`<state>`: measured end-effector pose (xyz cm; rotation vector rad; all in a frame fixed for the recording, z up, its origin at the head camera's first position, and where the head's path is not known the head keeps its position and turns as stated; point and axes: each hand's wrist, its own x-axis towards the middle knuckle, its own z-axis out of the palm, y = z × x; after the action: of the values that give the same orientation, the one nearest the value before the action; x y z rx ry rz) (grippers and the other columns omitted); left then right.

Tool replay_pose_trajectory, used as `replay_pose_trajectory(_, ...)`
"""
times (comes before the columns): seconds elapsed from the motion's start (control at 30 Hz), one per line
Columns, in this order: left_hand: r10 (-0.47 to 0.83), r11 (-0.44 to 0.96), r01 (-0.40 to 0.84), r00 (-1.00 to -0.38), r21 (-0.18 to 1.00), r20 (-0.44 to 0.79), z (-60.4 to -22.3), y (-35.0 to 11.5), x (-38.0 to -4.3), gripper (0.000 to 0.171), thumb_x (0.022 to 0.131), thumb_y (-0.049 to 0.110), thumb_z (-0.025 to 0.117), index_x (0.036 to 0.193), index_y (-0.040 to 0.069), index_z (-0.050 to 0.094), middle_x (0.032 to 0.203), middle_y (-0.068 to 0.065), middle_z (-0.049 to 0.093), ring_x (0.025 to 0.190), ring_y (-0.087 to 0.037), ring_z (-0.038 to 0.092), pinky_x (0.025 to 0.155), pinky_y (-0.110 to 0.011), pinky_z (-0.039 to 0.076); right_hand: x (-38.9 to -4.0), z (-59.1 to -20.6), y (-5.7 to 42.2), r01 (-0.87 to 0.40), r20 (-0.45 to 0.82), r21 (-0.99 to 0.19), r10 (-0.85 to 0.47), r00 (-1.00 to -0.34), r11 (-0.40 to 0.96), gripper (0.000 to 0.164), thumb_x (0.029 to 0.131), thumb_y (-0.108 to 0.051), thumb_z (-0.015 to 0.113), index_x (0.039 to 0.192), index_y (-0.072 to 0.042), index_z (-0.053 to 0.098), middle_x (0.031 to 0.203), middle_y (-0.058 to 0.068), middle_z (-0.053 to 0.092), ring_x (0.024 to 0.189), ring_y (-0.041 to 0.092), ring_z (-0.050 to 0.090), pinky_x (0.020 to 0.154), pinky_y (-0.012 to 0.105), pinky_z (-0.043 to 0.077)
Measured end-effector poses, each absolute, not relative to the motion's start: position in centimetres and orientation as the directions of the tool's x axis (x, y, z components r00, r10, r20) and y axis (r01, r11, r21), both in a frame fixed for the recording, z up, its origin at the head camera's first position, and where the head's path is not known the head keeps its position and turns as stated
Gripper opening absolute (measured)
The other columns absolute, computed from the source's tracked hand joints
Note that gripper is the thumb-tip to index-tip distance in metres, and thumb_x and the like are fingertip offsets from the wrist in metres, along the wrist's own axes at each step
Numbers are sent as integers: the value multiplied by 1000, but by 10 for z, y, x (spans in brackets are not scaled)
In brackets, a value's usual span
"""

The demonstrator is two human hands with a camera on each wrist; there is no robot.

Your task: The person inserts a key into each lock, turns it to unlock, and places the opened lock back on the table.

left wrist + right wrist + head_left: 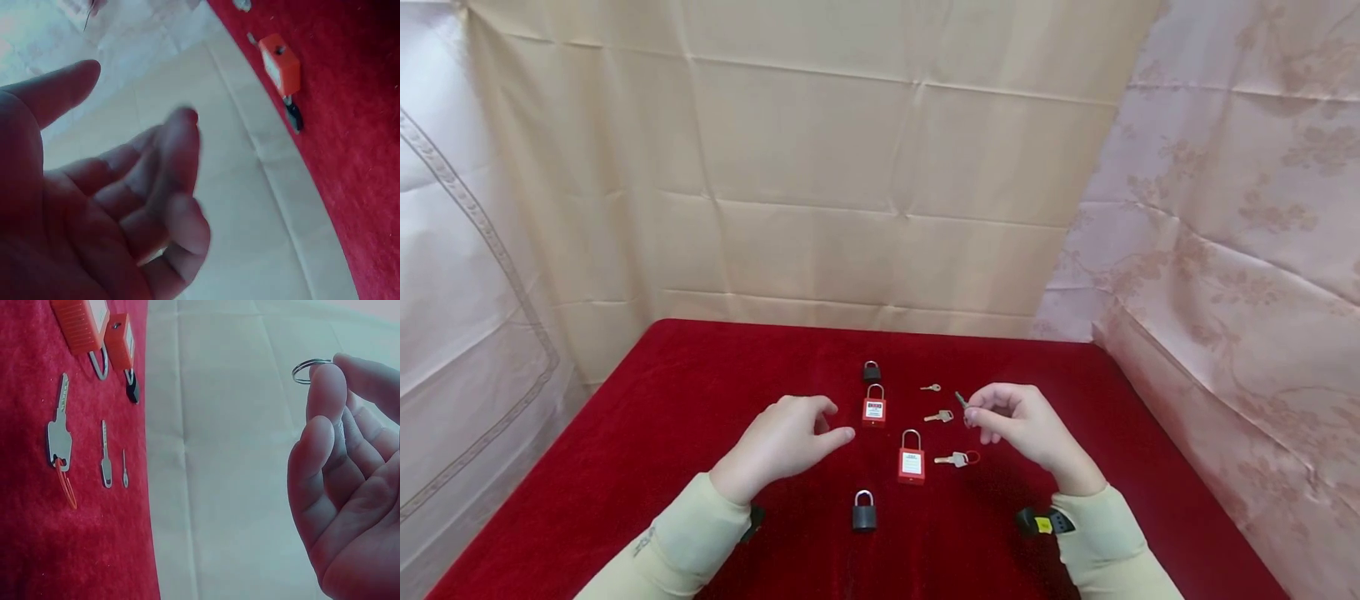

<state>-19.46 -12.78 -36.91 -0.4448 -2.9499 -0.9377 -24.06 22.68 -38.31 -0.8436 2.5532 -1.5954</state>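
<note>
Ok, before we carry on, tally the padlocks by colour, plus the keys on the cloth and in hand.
Red padlocks: 2
Black padlocks: 2
Keys on the red cloth: 3
Key pinched in the right hand: 1
Total: 8

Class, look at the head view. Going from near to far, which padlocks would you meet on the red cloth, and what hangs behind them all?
Near black padlock → nearer red padlock → farther red padlock → far black padlock → beige curtain.
</note>
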Motion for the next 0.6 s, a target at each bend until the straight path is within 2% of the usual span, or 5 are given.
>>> replay_pose_trajectory(0.17, 351, 796, 291, -936, 531, -11, -377, -119, -194, 30, 88, 38, 78, 98, 10, 77, 74, 6, 67, 62, -10, 59, 62, -34, 51, -243, -385, 229, -407, 241, -848, -436, -867, 340, 8, 93, -11, 75, 97, -5, 71, 89, 27, 68, 62, 34, 64, 60, 34, 57)
replay_pose_trajectory(0.3, 422, 790, 339, -905, 511, -52, -386, -112, -194, 25, 89, 39, 75, 81, 16, 75, 60, 8, 60, 54, -10, 54, 54, -32, 46, -245, -388, 230, -395, 228, -845, -424, -876, 361, 9, 93, -12, 75, 97, -4, 71, 88, 22, 70, 63, 36, 64, 60, 35, 57)
replay_pose_trajectory(0.43, 479, 778, 382, -874, 498, -78, -395, -104, -193, 33, 90, 40, 73, 64, 21, 68, 48, 10, 51, 47, -7, 43, 47, -28, 38, -247, -390, 231, -393, 226, -844, -422, -878, 365, 9, 94, -11, 75, 98, -4, 71, 88, 20, 70, 63, 30, 65, 60, 35, 57)
replay_pose_trajectory(0.6, 502, 780, 391, -857, 488, -116, -401, -96, -191, 48, 88, 39, 74, 49, 19, 54, 40, 12, 36, 42, -5, 31, 43, -25, 26, -248, -390, 233, -381, 221, -850, -411, -885, 364, 10, 93, -11, 75, 97, -3, 71, 88, 23, 69, 62, 27, 65, 60, 34, 56)
